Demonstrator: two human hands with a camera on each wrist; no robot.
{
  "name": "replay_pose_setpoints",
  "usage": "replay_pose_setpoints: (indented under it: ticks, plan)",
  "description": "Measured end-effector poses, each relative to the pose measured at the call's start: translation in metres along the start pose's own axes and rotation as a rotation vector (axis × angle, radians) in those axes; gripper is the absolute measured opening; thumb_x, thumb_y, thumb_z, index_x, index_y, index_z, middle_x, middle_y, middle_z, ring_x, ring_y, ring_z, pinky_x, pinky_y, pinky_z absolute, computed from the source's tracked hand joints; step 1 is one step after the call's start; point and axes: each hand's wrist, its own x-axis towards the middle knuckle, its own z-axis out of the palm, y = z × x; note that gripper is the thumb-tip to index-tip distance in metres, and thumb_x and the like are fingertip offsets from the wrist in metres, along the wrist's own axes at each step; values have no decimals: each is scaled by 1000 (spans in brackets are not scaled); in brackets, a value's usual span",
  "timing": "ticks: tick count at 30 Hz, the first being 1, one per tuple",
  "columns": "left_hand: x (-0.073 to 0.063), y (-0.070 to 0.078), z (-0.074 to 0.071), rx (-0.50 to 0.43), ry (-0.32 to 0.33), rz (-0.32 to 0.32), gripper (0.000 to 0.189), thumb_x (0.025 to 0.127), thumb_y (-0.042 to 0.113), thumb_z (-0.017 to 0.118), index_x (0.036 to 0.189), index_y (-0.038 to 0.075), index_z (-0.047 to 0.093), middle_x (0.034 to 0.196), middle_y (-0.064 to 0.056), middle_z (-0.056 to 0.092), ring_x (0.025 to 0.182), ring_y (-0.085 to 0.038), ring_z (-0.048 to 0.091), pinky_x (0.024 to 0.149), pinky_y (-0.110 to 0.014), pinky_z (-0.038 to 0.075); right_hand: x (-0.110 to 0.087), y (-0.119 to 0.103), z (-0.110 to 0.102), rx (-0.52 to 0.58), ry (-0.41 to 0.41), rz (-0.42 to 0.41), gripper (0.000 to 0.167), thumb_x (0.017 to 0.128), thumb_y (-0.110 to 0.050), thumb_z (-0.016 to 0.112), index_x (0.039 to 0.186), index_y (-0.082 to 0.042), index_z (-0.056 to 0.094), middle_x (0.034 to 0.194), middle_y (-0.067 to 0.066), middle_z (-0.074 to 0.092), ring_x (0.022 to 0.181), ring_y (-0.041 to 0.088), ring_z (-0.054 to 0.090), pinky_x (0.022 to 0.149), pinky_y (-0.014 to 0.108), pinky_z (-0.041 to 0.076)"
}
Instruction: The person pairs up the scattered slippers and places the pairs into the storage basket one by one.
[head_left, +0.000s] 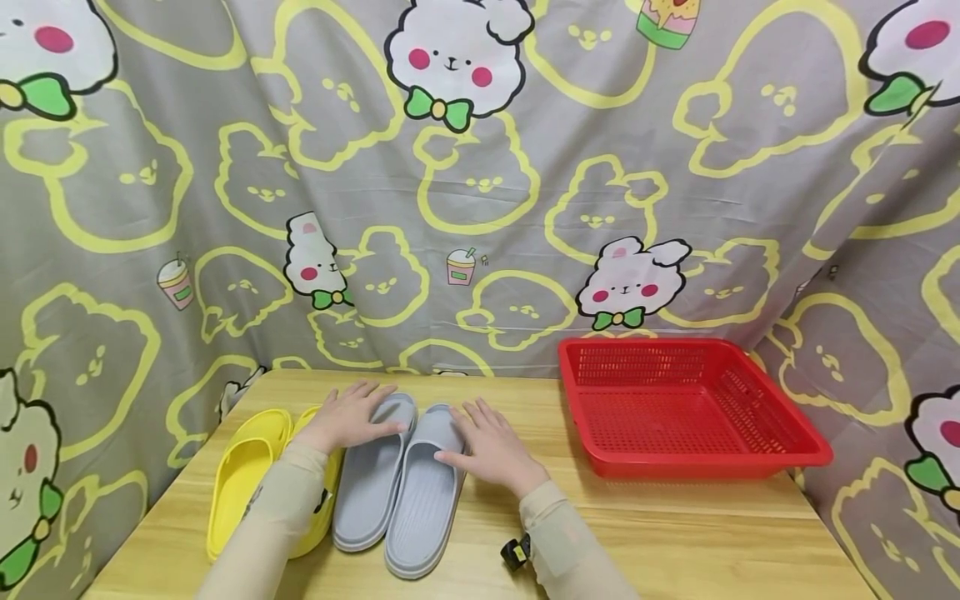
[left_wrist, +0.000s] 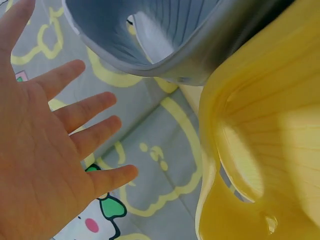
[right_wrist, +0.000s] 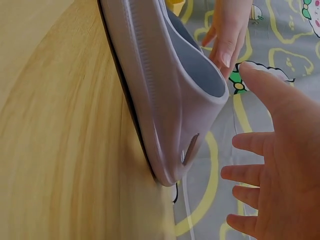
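A pair of grey slippers stands side by side on the wooden table, the left slipper [head_left: 366,504] and the right slipper [head_left: 420,525], toes toward the back. Over the toe of the left one hovers my left hand [head_left: 352,419], fingers spread and holding nothing. My right hand [head_left: 495,446] is beside the right slipper's upper, its fingers extended and nothing in its grasp. In the right wrist view a gap shows between the fingers and the grey slipper [right_wrist: 160,100]. Yellow slippers [head_left: 242,479] sit to the left, partly hidden by my left forearm.
A red perforated plastic basket [head_left: 712,461] stands at the right rear of the table [head_left: 645,533]. Behind and at both sides hangs a grey curtain [head_left: 495,208] with cartoon prints. A small black object [head_left: 514,553] is by my right wrist.
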Motion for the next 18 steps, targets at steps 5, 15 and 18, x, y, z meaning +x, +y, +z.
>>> replay_pose_setpoints:
  ticks: [5, 15, 18]
  plan:
    - [4, -1, 2, -4, -26, 0, 85, 84, 73, 52, 148, 19, 42, 150, -22, 41, 139, -46, 36, 107, -77, 19, 6, -2, 4, -20, -18, -5, 82, 89, -71, 45, 153, -19, 33, 156, 10, 37, 150, 35, 20, 119, 55, 23]
    - [9, -3, 8, -21, -75, -27, 82, 86, 69, 55, 149, 19, 41, 150, -22, 43, 138, -45, 39, 107, -76, 19, 14, 0, 12, -18, -67, 3, 81, 91, -72, 40, 154, -21, 31, 157, 10, 35, 151, 34, 19, 119, 56, 24]
    - [9, -4, 9, -34, -90, -35, 83, 85, 69, 55, 149, 19, 40, 149, -22, 43, 138, -45, 39, 107, -77, 19, 16, 1, 15, -15, -74, 4, 81, 92, -72, 38, 153, -20, 32, 158, 11, 34, 150, 35, 21, 118, 56, 25]
